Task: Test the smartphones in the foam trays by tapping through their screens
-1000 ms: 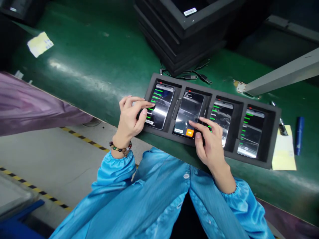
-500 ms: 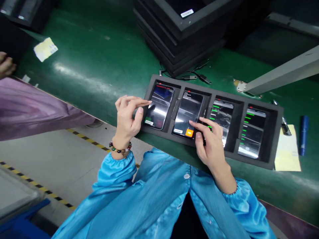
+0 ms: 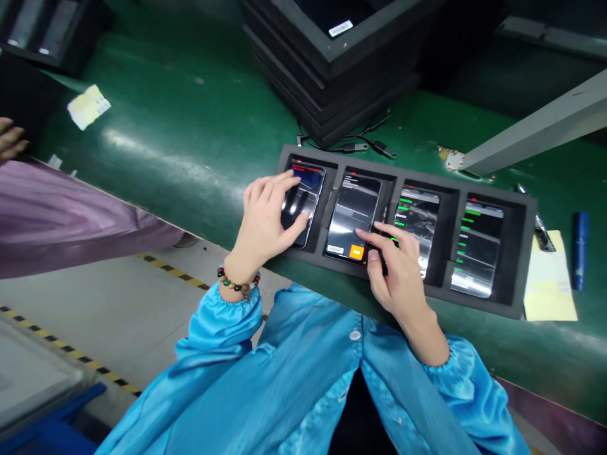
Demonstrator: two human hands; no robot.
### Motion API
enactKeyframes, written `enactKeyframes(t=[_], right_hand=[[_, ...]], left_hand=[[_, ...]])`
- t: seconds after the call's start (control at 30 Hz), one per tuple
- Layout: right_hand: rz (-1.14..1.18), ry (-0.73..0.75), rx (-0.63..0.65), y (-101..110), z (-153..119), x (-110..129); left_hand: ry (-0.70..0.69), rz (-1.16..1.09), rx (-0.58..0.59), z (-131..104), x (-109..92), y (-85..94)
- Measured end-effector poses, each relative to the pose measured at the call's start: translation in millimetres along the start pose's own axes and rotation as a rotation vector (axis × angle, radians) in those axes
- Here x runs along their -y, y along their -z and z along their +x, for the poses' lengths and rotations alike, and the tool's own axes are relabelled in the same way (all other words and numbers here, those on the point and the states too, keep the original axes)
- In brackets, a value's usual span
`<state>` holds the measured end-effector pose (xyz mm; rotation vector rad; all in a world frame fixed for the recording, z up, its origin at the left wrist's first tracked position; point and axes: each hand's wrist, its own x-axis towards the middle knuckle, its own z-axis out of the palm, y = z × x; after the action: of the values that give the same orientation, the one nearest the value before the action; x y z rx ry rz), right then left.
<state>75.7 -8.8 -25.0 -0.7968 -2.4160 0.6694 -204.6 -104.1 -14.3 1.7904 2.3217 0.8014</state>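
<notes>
A black foam tray point(image 3: 365, 165) holds a row of smartphones in separate compartments. My left hand point(image 3: 268, 218) lies over the leftmost phone point(image 3: 306, 202), fingers near its upper left and thumb near its right edge; it is open and hides part of the screen. Red text shows at the top of that phone. My right hand point(image 3: 401, 268) is open, its index fingertip at the screen of the second phone point(image 3: 353, 212), above an orange button. The third phone point(image 3: 420, 212), partly behind my right hand, and the rightmost phone point(image 3: 478, 253) show green lines of text.
Stacked black foam trays point(image 3: 327, 82) stand behind, with cables point(image 3: 360, 146) at their foot. A grey metal post point(image 3: 531, 129) rises at the right. A pen point(image 3: 540, 227), yellow paper point(image 3: 550, 284) and blue marker point(image 3: 579, 253) lie beside the tray. Another person's hand point(image 3: 12, 139) is far left.
My left hand has moved right, from the left edge of the leftmost phone to over its screen, with its thumb swung across. My right hand stays at the second phone.
</notes>
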Motion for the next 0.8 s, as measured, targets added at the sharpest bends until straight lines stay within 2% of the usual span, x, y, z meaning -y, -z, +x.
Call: enactKeyframes(t=[0.17, 0.3, 0.43, 0.63, 0.8], right_hand=[[0.011, -0.004, -0.004, 0.8, 1.1, 1.2], [0.008, 0.011, 0.005, 0.7, 1.5, 0.9], [0.004, -0.01, -0.001, 0.4, 0.5, 0.4], [0.017, -0.003, -0.018, 1.2, 0.2, 1.2], [0.031, -0.001, -0.04, 1.8, -0.6, 0.6]], left_hand=[[-0.065, 0.038, 0.024, 9.7, -7.7, -8.5], [0.056, 0.057, -0.052, 22.5, -19.4, -22.9], [0.142, 0.048, -0.052, 33.1, -23.8, -34.8], [0.15, 0.065, -0.115, 36.2, -23.7, -38.8], [0.126, 0.047, -0.049, 33.5, -24.3, -37.9]])
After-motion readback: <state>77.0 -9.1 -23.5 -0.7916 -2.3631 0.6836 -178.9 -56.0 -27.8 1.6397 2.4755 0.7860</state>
